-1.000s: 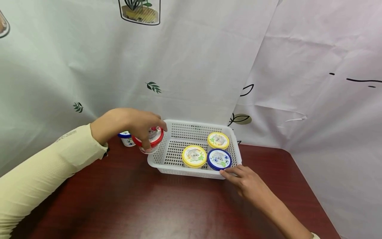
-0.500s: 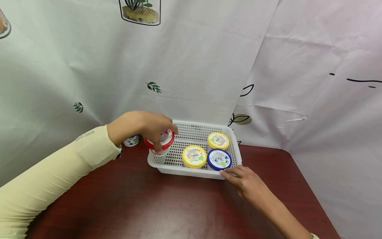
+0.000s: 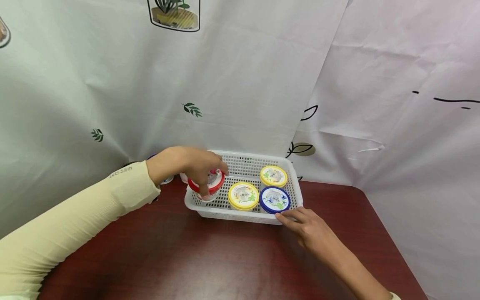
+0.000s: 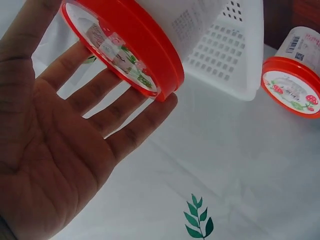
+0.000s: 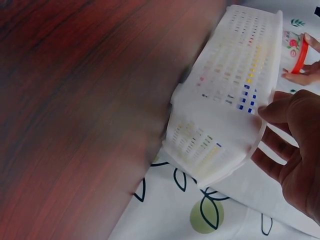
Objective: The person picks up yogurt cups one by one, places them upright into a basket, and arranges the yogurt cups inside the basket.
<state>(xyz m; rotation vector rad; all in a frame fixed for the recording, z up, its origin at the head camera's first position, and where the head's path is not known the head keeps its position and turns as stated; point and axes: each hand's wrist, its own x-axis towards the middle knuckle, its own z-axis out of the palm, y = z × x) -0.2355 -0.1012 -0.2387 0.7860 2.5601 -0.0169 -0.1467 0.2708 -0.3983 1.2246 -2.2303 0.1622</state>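
Observation:
My left hand [image 3: 198,166] grips a red-lidded tub [image 3: 214,183] by its lid, thumb in front and fingers behind, over the left end of a white plastic basket [image 3: 232,214]. In the left wrist view the fingers are spread along the edge of the red lid [image 4: 170,65]. Whether the tub's base touches the basket floor cannot be told. At the basket's front right corner, my right hand [image 3: 311,227] pinches the rim, as the right wrist view of the basket wall [image 5: 215,135] shows. Inside stand two yellow-lidded tubs, one front [image 3: 243,196], one back [image 3: 273,176], and a blue-lidded tub [image 3: 275,200].
Another red-lidded tub [image 4: 295,75] stands outside the basket in the left wrist view. Behind my left wrist, a tub [image 3: 167,180] is mostly hidden in the head view. A white patterned cloth [image 3: 240,83] hangs behind the dark red table [image 3: 232,258].
My left hand has carried the red-lidded tub rightward, from outside the basket's left edge to over its left end. The right hand stays on the rim.

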